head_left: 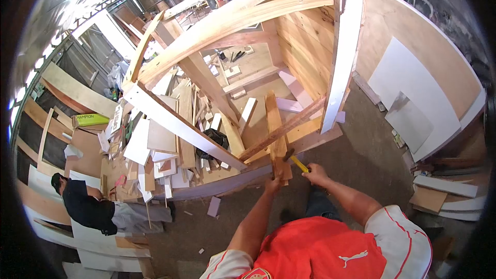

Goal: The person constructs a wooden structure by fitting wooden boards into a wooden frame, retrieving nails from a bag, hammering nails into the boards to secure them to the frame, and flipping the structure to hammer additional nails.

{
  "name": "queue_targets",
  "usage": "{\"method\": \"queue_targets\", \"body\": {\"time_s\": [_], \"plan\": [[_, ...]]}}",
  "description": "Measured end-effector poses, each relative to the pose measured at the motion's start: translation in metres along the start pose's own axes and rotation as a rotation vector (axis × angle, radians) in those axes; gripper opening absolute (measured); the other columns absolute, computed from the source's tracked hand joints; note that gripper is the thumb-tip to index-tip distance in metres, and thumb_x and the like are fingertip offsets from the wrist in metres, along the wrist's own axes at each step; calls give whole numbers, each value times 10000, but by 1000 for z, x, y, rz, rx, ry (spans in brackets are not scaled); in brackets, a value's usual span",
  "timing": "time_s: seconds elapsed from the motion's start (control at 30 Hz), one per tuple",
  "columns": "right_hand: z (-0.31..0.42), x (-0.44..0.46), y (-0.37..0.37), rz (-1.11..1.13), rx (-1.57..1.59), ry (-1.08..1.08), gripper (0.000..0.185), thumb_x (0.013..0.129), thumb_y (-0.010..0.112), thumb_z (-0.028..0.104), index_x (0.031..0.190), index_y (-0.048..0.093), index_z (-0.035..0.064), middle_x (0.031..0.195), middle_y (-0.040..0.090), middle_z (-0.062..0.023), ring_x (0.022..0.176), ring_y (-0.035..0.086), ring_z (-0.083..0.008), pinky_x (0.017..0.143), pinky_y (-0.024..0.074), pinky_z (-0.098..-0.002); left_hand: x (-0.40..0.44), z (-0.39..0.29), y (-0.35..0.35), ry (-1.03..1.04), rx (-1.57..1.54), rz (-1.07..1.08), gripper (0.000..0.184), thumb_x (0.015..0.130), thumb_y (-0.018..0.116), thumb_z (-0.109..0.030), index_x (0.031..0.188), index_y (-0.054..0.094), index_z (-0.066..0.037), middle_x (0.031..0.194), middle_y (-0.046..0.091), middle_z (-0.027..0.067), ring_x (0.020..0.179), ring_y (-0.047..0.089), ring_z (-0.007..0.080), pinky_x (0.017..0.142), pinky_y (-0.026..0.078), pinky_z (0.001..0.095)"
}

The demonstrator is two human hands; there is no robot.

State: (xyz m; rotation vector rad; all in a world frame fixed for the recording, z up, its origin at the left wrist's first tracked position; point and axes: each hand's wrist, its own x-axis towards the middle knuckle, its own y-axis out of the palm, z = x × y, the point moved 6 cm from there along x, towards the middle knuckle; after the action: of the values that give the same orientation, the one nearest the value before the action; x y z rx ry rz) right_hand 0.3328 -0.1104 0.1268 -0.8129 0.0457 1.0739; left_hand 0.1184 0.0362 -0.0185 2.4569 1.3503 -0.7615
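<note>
My right hand (316, 174) is wrapped round the yellow handle of a hammer (298, 164). The dark hammer head lies against or just above a wooden board (275, 126), near its lower end. My left hand (275, 183) grips the same end of this board, though its fingertips are partly hidden. The board slants away from me, across a wooden crosspiece (289, 128) of a large timber frame (235, 23). Whether a nail stands under the hammer is too small to tell.
Wood offcuts (168, 139) and a black plastic bag (213, 142) crowd the platform on the left. A person in dark clothes (88, 204) bends at its left side. Large panels (408, 77) lean at the right wall, with stacked boards (447, 186) below. Scraps (213, 206) lie on the floor.
</note>
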Motion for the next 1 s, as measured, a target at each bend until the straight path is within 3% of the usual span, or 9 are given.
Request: {"method": "queue_targets", "body": {"time_s": [0.07,0.17,0.27,0.47,0.6,0.7,0.8,0.9,1.0], "plan": [[11,-4,-10,67,12,77,511,821,775,356,1190,690,12,983,735,-214,915,725,-357,824,553,-456,57,64,-3,66,-156,-27,802,790,798,-617,1235,623,26,1056,690,125,817,704,247,658,544,384],[7,14,-15,73,-95,-121,475,828,769,321,1160,689,-8,919,730,-191,713,714,-312,694,559,-432,12,25,6,-80,-310,-38,789,779,812,-610,1204,635,31,1013,705,125,794,705,225,654,548,377],[-6,47,-25,72,-145,-236,468,817,768,350,1117,706,-3,947,727,-213,851,711,-361,763,544,-460,-64,-90,27,-69,-218,-145,825,751,829,-620,1193,632,48,974,713,126,777,713,242,652,560,396],[9,44,-76,303,-139,-227,461,812,775,394,1036,694,0,949,706,-235,903,689,-390,770,514,-493,-86,-115,57,-275,-37,-270,881,713,853,-621,1213,614,63,1031,705,158,853,724,266,674,590,403],[-17,66,-83,182,-249,-394,487,859,736,460,998,635,4,812,676,-205,761,689,-370,672,517,-483,-68,-90,68,-200,-18,-305,933,733,819,-654,1200,609,126,1099,680,199,912,715,295,697,578,359],[-46,74,-88,316,-109,-192,444,906,698,447,934,607,13,730,624,-133,599,642,-264,544,496,-432,-79,-58,88,-269,-24,-268,986,734,809,-669,1214,594,166,1059,693,197,895,712,277,697,564,370],[-71,78,-96,421,195,-30,404,934,678,418,901,580,26,693,557,-56,505,548,-173,460,449,-378,-122,-63,112,-234,14,-408,897,757,802,-654,1166,644,128,969,714,158,821,705,236,678,545,364],[-81,86,-109,454,283,-82,384,947,667,392,903,567,24,678,531,-26,519,531,-162,469,445,-376,-145,-54,130,-187,3,-422,714,813,783,-602,1068,696,59,909,719,107,758,692,199,665,535,345],[-67,80,-125,432,236,69,361,948,669,370,924,565,25,693,529,-31,553,539,-162,488,451,-372,-174,-71,147,-166,-109,-423,654,825,787,-571,1028,708,46,862,710,86,717,685,179,618,527,327]]}}
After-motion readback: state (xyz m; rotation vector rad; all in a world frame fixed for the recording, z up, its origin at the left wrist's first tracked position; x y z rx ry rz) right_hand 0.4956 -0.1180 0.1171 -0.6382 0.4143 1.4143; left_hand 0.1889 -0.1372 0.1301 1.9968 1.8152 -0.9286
